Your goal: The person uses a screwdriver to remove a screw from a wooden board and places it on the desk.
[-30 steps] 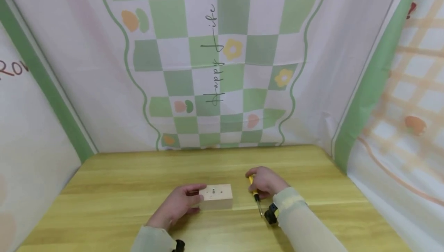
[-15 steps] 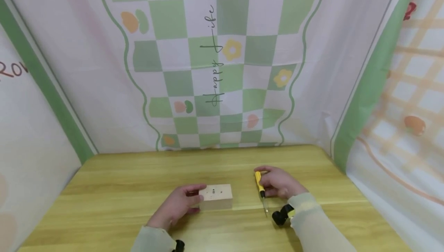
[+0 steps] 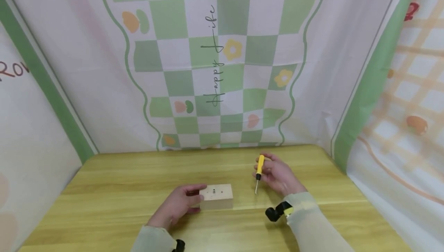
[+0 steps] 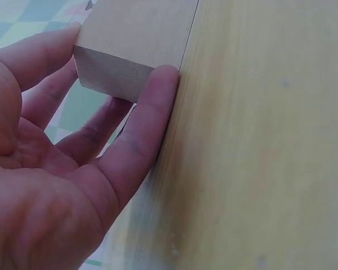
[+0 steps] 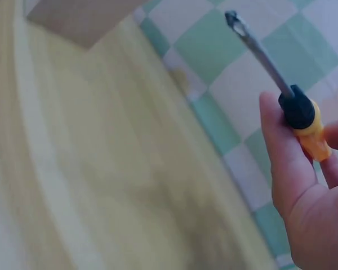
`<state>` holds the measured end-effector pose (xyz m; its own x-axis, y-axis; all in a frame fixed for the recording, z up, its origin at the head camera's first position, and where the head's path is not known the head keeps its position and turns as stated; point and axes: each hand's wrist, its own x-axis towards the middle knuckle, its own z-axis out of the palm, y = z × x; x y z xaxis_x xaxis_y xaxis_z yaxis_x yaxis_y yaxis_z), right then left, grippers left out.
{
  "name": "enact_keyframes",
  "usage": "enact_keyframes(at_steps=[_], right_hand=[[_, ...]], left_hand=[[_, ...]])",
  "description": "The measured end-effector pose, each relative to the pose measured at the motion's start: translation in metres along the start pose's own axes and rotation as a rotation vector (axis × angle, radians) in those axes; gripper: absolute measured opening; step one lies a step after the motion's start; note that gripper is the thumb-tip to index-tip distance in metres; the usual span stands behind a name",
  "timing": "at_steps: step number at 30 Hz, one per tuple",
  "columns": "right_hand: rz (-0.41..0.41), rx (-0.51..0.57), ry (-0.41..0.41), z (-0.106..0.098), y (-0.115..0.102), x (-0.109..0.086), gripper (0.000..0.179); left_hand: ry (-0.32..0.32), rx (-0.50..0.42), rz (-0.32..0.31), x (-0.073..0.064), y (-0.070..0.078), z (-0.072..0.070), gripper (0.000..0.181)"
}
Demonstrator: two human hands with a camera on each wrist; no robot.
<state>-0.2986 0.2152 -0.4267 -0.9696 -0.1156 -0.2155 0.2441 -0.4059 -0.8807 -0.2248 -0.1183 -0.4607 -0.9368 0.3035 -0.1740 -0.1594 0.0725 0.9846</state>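
Observation:
A pale wooden block (image 3: 219,202) lies on the table, with a small metal screw (image 3: 214,191) standing in its top and a few dark holes around it. My left hand (image 3: 178,205) grips the block's left end; the left wrist view has the thumb on one side of the block (image 4: 138,34) and fingers on the other. To the right of the block, my right hand (image 3: 279,175) holds a yellow and black screwdriver (image 3: 260,164) above the table, tip down. In the right wrist view, fingers and thumb pinch the screwdriver (image 5: 298,109) by its handle; its tip is too blurred to make out.
The wood-grain table (image 3: 132,182) extends on both sides of the hands. A green and white checkered cloth (image 3: 232,78) hangs behind its far edge, with more cloth at left and right. Black wrist cameras (image 3: 275,211) sit on the wrists.
My right hand has moved right, then up and away over the table, and the screwdriver has risen with it, now more upright. The left hand and the block have stayed put.

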Motion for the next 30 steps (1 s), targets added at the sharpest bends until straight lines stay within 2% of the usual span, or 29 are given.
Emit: enact_keyframes(at_steps=[6, 14, 22, 30], right_hand=[[-0.095, -0.024, -0.046, 0.027, -0.014, -0.008, 0.071], [-0.251, -0.073, -0.108, 0.074, -0.026, -0.022, 0.047], [-0.376, -0.155, -0.097, 0.112, -0.017, -0.033, 0.052], [-0.425, -0.273, -0.093, 0.130, 0.000, -0.034, 0.048]], left_hand=[[0.000, -0.008, 0.000, 0.002, -0.002, 0.000, 0.044], [0.001, -0.002, -0.006, 0.001, 0.001, 0.001, 0.043], [0.000, -0.009, -0.005, 0.000, 0.001, -0.001, 0.042], [-0.006, -0.012, -0.026, 0.004, -0.001, -0.002, 0.042]])
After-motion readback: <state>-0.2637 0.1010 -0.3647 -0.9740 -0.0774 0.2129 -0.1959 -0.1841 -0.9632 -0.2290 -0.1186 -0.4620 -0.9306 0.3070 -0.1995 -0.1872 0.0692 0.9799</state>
